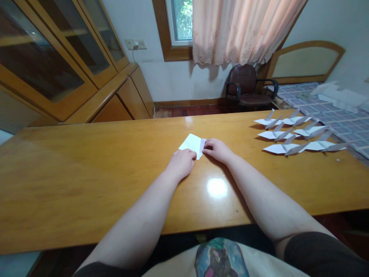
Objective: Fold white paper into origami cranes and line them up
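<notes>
A small sheet of folded white paper (190, 142) lies on the wooden table in front of me, with a flap at its right side raised or turned and looking shaded. My left hand (182, 161) rests on its lower left part, fingers curled and pressing near the lower corner. At the right edge, my right hand (216, 150) pinches the flap between thumb and fingers. Some of the paper's lower edge is hidden under my left fingers. Several folded white paper cranes (278, 149) stand in rows at the table's right end.
The long glossy table (86, 173) spans the view. Beyond it are a brown armchair (243, 86), a window with a pink curtain (230, 30), and a glass-fronted cabinet (54, 57) at left. A bed with a checked cover (314, 102) stands at the right.
</notes>
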Motion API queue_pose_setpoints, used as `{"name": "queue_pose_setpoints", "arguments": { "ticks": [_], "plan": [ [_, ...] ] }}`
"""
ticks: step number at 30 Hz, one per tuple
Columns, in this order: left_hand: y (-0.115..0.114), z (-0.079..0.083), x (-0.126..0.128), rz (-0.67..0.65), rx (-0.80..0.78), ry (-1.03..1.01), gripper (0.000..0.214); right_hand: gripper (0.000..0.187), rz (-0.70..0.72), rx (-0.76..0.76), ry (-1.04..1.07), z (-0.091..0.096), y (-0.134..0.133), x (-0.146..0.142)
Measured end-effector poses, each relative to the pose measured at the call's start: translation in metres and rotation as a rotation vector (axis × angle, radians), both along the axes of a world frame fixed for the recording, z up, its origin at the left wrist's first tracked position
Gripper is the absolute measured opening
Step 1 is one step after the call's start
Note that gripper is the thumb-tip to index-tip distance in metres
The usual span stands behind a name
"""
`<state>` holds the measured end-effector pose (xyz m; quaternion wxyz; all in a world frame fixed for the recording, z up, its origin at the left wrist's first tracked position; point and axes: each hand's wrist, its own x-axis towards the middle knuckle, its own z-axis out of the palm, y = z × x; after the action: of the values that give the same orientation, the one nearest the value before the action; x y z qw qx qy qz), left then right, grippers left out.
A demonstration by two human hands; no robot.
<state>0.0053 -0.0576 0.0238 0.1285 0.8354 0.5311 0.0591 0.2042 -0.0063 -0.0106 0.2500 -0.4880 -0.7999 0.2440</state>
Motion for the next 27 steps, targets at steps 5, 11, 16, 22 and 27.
{"name": "queue_pose_setpoints", "arguments": {
  "ticks": [5, 11, 16, 22, 27],
  "plan": [
    [-0.004, 0.000, 0.001, -0.093, -0.056, -0.052, 0.029, 0.016, -0.007, 0.022, -0.008, -0.001, 0.001, 0.000],
    [-0.008, 0.003, 0.002, -0.105, -0.111, -0.004, 0.026, 0.018, -0.075, 0.024, 0.007, -0.006, 0.004, 0.001],
    [-0.002, -0.001, 0.003, -0.021, -0.082, -0.065, 0.034, 0.015, -0.117, 0.027, -0.006, -0.005, 0.003, 0.000],
    [0.018, -0.021, -0.007, 0.436, 0.118, -0.034, 0.054, 0.009, -0.131, 0.027, -0.034, -0.004, 0.003, -0.001],
    [0.029, -0.029, -0.012, 0.446, 0.040, -0.124, 0.048, 0.024, -0.180, 0.014, -0.084, -0.003, 0.003, -0.002]
  ]
}}
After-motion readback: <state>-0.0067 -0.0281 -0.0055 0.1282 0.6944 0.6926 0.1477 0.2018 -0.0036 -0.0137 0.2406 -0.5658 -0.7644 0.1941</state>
